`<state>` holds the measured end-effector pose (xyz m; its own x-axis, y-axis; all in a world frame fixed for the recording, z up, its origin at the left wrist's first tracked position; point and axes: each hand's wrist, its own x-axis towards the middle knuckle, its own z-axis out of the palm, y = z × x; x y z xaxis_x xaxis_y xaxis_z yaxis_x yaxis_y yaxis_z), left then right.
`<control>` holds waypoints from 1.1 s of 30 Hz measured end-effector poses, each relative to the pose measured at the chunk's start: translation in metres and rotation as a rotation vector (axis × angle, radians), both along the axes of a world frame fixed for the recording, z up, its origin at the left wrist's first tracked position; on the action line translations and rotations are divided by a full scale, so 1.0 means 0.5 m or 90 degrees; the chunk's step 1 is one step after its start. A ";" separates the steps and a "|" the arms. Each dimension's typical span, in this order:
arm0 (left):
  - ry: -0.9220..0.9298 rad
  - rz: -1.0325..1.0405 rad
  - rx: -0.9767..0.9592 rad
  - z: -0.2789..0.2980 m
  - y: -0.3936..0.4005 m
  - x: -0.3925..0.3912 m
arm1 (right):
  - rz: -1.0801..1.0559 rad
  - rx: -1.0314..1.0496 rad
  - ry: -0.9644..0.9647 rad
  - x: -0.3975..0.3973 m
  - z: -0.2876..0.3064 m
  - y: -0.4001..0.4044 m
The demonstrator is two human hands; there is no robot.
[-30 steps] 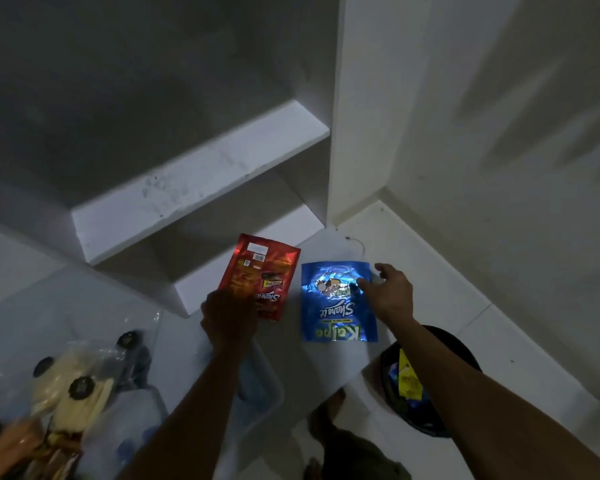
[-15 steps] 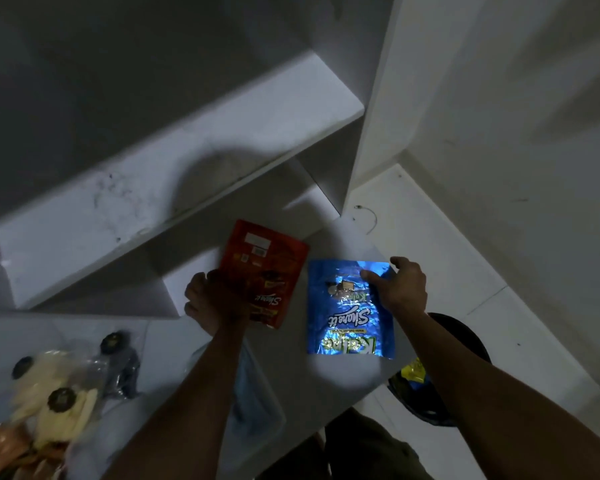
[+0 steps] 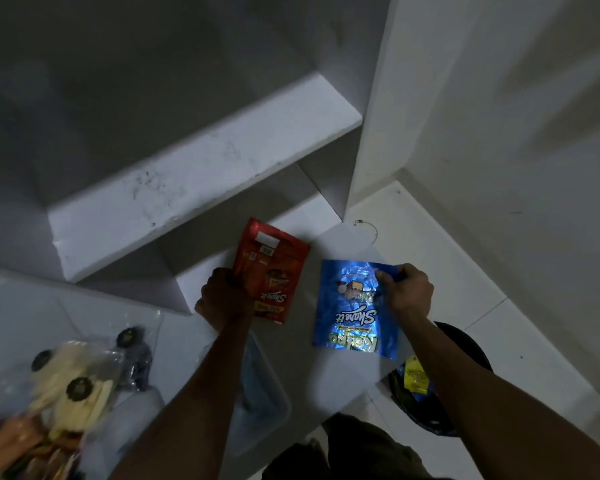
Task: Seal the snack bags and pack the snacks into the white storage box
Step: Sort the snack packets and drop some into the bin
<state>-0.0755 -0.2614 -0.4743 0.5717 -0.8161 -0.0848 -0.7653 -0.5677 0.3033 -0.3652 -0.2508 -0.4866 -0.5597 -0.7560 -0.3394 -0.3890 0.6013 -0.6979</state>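
Observation:
A red snack bag [image 3: 270, 268] is held upright-tilted by my left hand [image 3: 222, 297], which grips its left edge. A shiny blue snack bag [image 3: 352, 317] lies on a flat white surface [image 3: 291, 358], and my right hand [image 3: 407, 291] pinches its upper right corner. The white storage box [image 3: 260, 403], translucent and open, sits below my left forearm and is partly hidden by it.
White shelves [image 3: 201, 171] rise behind the bags. A clear bag of snacks with dark discs [image 3: 73, 382] lies at the lower left. A black bin [image 3: 426, 386] holding a yellow and blue wrapper stands at the right on the white tile floor [image 3: 465, 271].
My left hand has kept the red bag raised. My right hand went from resting flat on the blue bag to pinching its top right corner. The camera view has shifted.

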 end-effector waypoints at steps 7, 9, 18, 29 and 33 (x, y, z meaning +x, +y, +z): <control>0.190 -0.050 -0.223 0.071 0.082 -0.032 | -0.058 -0.148 -0.036 -0.010 0.103 0.095; 0.243 -0.041 -0.269 0.084 0.117 -0.048 | -0.086 -0.192 -0.044 -0.014 0.140 0.135; 0.403 -0.141 -0.308 0.174 0.255 -0.223 | -0.270 -0.317 -0.083 -0.109 0.251 0.347; 0.465 -0.301 -0.213 0.142 0.384 -0.519 | -0.472 -0.310 -0.079 -0.324 0.221 0.556; 0.455 -0.324 -0.191 0.098 0.419 -0.603 | -0.493 -0.262 -0.075 -0.392 0.170 0.590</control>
<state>-0.3769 -0.0521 -0.4252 0.0322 -0.9992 -0.0246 -0.4753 -0.0370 0.8790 -0.5614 0.0443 -0.4014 -0.9439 -0.2544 -0.2107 0.1104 0.3582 -0.9271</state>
